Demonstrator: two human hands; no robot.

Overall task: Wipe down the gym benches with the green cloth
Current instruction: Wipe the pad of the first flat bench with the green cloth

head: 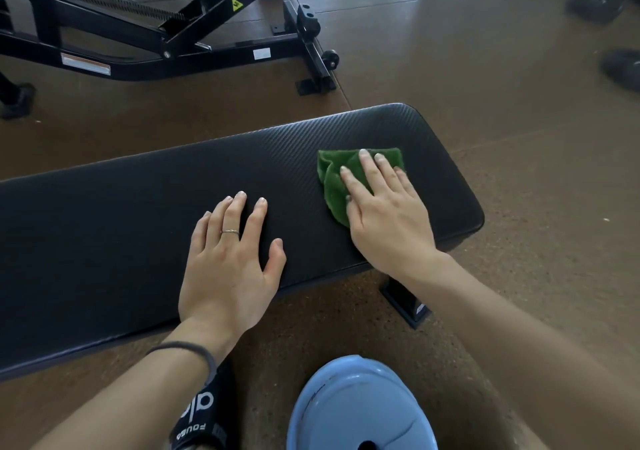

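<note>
We judge the wiping barely begun: our right hand (388, 221) presses flat on the green cloth (341, 179) near the bench (121, 224) pad's right end, our left hand (228, 262) spread flat mid-pad, most of the pad left.

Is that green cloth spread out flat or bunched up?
Bunched up. The cloth shows folds and a rumpled edge under the right hand, whose straight fingers press it onto the bench.

Bench (138, 227) cut off at left edge, green cloth (334, 186) partly hidden under right hand (388, 221).
</note>
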